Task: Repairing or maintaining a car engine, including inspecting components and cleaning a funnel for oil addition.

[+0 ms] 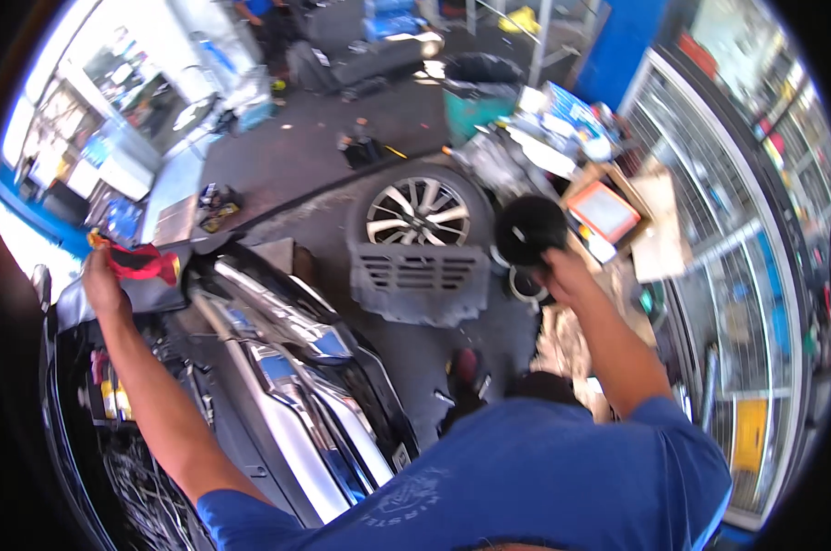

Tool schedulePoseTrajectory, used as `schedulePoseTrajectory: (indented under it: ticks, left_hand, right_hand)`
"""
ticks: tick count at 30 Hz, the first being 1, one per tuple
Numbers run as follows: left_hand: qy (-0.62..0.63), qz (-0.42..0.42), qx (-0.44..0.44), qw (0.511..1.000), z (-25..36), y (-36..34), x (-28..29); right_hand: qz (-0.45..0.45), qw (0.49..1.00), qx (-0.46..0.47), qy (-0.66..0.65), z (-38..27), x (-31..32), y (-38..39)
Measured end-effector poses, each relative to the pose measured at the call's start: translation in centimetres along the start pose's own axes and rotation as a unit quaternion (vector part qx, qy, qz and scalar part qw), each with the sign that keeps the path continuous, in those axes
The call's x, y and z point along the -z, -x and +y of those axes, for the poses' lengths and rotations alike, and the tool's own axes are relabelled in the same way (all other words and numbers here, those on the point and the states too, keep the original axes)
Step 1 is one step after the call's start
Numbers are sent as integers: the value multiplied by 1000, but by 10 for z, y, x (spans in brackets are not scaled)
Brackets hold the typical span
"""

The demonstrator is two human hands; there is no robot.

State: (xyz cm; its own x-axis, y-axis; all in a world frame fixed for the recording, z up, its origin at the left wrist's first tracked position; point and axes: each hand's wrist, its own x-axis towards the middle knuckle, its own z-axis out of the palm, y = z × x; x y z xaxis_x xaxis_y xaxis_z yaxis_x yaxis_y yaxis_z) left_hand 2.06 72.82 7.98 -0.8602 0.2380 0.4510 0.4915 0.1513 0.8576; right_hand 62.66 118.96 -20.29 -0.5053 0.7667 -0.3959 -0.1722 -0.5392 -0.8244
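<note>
My left hand (105, 280) is raised over the front of a dark car (267, 297), closed on a red-and-black object (149, 264), possibly cloth or a glove, with yellow at its tip, beside a grey cover (81, 301). My right hand (559, 275) grips a round black container (528, 230) at its lower side, above the floor near some boxes; a smaller round object (525, 285) lies partly hidden below it. The open engine bay (149, 445) is beneath my left forearm.
A wheel (396, 200) and slotted grey panel (420, 285) lie ahead. Cardboard boxes (602, 195), a teal bin (470, 119) and packages are piled at the right, beside a glass-and-mesh cabinet (728, 312). Scattered items (360, 147) lie farther back; a person (257, 18) stands in the background.
</note>
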Motion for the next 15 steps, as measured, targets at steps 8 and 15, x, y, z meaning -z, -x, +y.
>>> schedulePoseTrajectory:
  ticks: [8,15]
  left_hand:
    - [550,-110,350,750,84,251,-328]
    - [613,-117,466,627,79,352,-440]
  right_hand:
    - [1,983,153,97,-11,-77,-65]
    - [-46,750,499,432,-24,-64,-71]
